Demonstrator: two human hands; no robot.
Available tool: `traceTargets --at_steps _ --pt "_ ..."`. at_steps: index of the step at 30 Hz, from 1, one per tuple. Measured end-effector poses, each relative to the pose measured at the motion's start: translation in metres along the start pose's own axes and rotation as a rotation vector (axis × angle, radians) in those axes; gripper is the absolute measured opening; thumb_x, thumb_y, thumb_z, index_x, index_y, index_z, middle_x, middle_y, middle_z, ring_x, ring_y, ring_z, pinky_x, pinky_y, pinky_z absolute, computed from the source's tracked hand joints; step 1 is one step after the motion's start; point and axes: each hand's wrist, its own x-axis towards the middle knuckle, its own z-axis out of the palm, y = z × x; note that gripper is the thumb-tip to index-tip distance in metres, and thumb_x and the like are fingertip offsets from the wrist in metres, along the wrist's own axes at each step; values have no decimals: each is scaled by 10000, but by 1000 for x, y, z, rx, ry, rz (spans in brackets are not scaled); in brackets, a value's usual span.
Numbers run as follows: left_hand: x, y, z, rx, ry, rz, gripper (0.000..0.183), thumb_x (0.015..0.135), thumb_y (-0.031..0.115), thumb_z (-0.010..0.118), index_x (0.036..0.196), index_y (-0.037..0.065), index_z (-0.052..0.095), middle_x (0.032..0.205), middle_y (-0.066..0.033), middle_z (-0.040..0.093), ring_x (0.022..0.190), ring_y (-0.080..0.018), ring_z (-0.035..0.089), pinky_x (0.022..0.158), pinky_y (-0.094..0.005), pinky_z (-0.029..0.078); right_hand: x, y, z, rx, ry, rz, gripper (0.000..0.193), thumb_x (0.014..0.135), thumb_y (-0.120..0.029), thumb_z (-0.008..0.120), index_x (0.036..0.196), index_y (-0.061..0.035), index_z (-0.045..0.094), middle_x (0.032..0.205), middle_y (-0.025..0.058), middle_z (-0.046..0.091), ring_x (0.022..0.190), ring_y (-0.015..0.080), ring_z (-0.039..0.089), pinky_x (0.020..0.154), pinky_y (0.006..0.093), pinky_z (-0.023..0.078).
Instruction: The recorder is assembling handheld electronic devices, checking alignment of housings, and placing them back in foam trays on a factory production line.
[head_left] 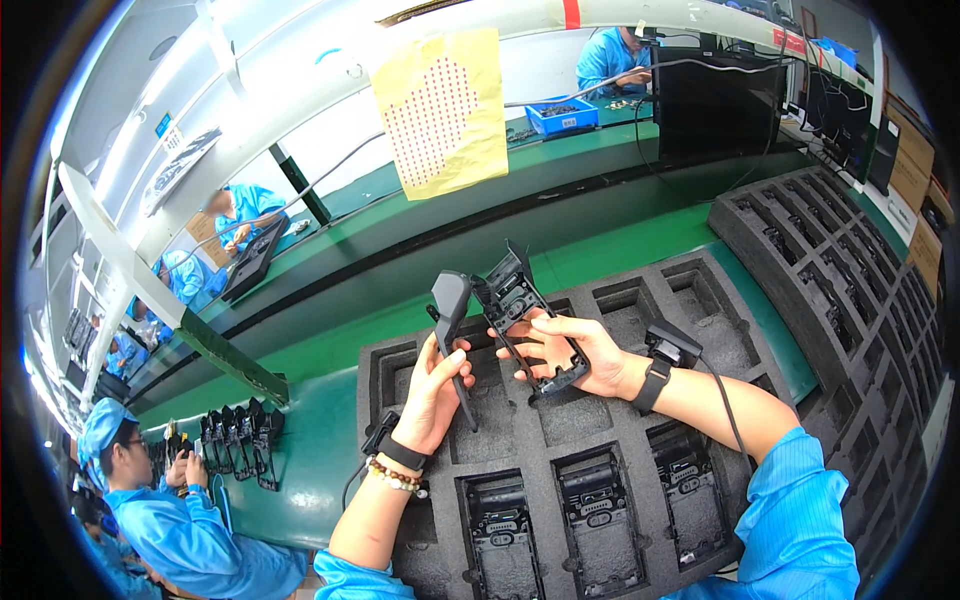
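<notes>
My left hand (428, 405) is closed around a black plastic housing part (453, 295), held upright and seen nearly edge-on, with a broad head and a narrow lower end. Beside it, my right hand (585, 352) grips a black open housing frame (512, 290), its thumb on the side rail and its fingers seen through the opening. The two parts are close together at the top; I cannot tell whether they touch. Both are held above a dark grey foam tray (545, 440) with rectangular pockets. Similar black housings (600, 520) lie in its near pockets.
A second foam tray (800, 240) with black parts stands at the right. Several black devices (240, 440) line the green bench (310, 420) at the left, near a co-worker (190, 520). A yellow sheet (440, 115) hangs ahead from a white rail. A dark monitor (720, 105) and a blue bin (562, 116) stand beyond.
</notes>
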Motion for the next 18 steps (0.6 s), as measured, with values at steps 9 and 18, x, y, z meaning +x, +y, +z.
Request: traceTargets --at_steps 9,18 --pt "-1 2 3 4 12 -10 426 913 169 661 1279 74 465 1103 -27 556 857 -103 542 765 -278 486 0 0 2 -30 14 6 448 951 -315 554 1329 -97 451 1365 141 506 1194 268 541 933 407 508" --pt "0 0 1 1 2 -11 426 918 170 651 1285 74 457 1115 -30 554 862 -105 542 770 -285 488 1 3 -5 -10 -1 -20 385 988 -309 501 1295 -79 462 1323 135 551 1185 276 568 938 427 523"
